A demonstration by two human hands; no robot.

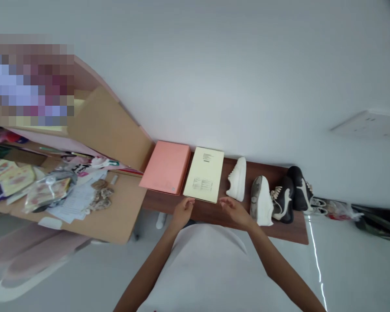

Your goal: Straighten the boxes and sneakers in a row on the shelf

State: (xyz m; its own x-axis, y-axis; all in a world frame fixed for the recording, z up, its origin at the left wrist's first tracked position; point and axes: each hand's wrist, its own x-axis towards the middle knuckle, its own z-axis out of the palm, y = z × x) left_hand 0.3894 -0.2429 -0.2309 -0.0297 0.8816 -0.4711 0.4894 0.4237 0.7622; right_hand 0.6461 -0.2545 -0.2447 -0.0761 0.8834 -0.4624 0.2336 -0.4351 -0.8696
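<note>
A pale yellow shoe box [204, 173] with printed text lies on a dark brown bench [289, 232] in front of me. My left hand [183, 211] is by the box's front left corner, its fingers loosely bent and holding nothing. Near the front right corner is my right hand [233, 211], fingers apart and curved, also with nothing in it. Whether any fingertip touches the box I cannot tell. A pink box [167, 167] lies left of the yellow one. On the right, a white sneaker [237, 180] rests close beyond my right hand, with a white and grey sneaker [262, 200] beside it.
Black shoes [283, 199] with pale laces stand at the bench's right end. Plastic bags [341, 210] are farther right. To the left, a desk [123, 216] bears papers and packets. A pink chair [42, 251] is below it. The wall [234, 86] runs behind the bench.
</note>
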